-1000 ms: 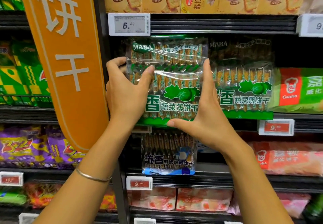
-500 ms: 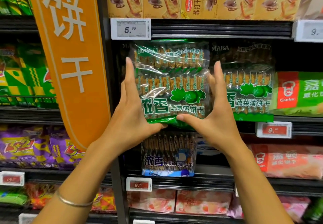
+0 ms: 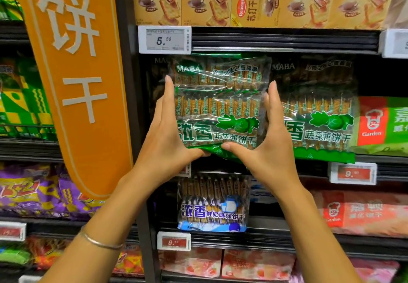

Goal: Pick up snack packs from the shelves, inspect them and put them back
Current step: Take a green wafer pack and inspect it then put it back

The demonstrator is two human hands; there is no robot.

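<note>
Green snack pack (image 3: 217, 106) upright at middle shelf (image 3: 287, 40) front, beside matching pack (image 3: 320, 115). Left hand (image 3: 167, 141) and right hand (image 3: 271, 145) clamp its sides, fingers straight up, thumbs under bottom edge. Bracelet (image 3: 99, 242) on left wrist.

The left hand (image 3: 170, 141) and right hand (image 3: 270, 148) cover both side edges of the green cracker pack (image 3: 218, 106), so the grip behind it is hidden. The right hand also hides the first character on the second green pack (image 3: 320, 115). The white price tag (image 3: 395, 43) is cut off at the right edge. The small print on the red tags (image 3: 174, 242) is unreadable.
</note>
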